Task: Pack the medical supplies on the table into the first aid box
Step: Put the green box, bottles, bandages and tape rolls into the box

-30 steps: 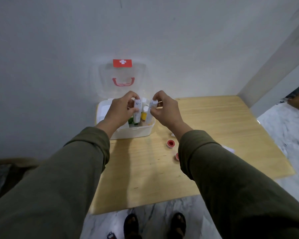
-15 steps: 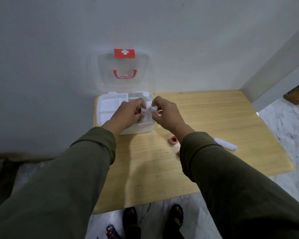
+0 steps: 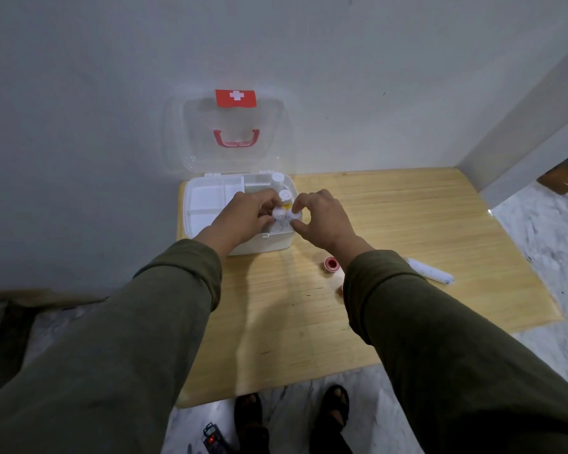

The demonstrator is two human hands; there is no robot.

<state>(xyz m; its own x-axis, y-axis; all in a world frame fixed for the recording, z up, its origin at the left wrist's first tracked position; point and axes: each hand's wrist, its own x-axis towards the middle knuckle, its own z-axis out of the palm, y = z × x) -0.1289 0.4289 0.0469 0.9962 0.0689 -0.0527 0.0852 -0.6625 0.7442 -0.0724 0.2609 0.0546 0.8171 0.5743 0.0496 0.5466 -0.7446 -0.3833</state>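
The white first aid box (image 3: 207, 211) stands open against the wall, its clear lid (image 3: 233, 139) upright with a red cross label and red handle. My left hand (image 3: 243, 217) holds a white tube (image 3: 280, 215) down in the box's right compartment. My right hand (image 3: 322, 221) holds a second white tube (image 3: 295, 217) beside it. Two white-capped bottles (image 3: 284, 195) stand just behind them in the box. On the table lie a red tape roll (image 3: 332, 264) and a white tube (image 3: 432, 271), both right of my right sleeve.
The wooden table (image 3: 391, 217) is pushed against a grey wall. Something pale and reddish (image 3: 340, 288) peeks out at my right sleeve's edge. Marble floor, my sandalled feet and a small dark device (image 3: 212, 442) are below the table's front edge.
Both hands have lowered the two white tubes from above the box down into its right compartment. The camera has tilted, so the white tube on the table has come into view.
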